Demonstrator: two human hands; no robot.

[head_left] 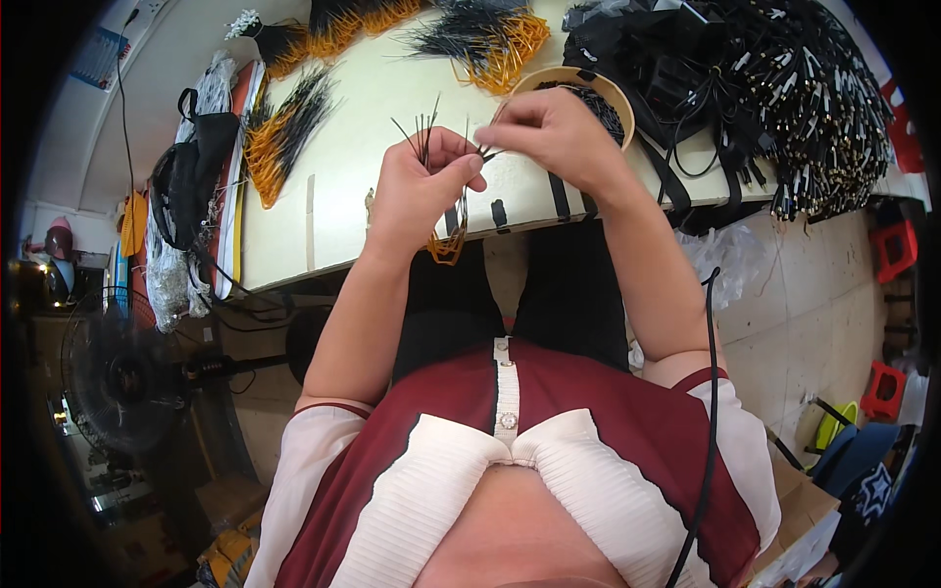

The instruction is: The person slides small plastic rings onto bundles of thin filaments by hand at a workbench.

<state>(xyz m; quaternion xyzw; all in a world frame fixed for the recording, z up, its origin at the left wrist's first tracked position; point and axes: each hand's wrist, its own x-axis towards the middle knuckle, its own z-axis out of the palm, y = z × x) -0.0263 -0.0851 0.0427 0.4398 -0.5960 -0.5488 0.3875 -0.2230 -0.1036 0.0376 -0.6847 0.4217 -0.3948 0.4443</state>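
Observation:
Over the table's near edge, my left hand (pixel 428 181) is closed around a small bunch of thin wires (pixel 424 137). Their black ends stick up above the fingers, and orange loops hang below the hand. My right hand (pixel 557 132) pinches at a black wire end beside my left thumb. Whether a small part sits between those right fingertips is too fine to make out. Just behind the right hand stands a round tan bowl (pixel 624 98) holding many small black pieces, partly covered by that hand.
Bundles of orange and black wires (pixel 277 137) lie on the pale table (pixel 353 216), at left and along the back. Black cables with metal-tipped ends (pixel 814 108) are heaped at right. A fan (pixel 127 377) stands at lower left; red stools (pixel 885 390) are on the right.

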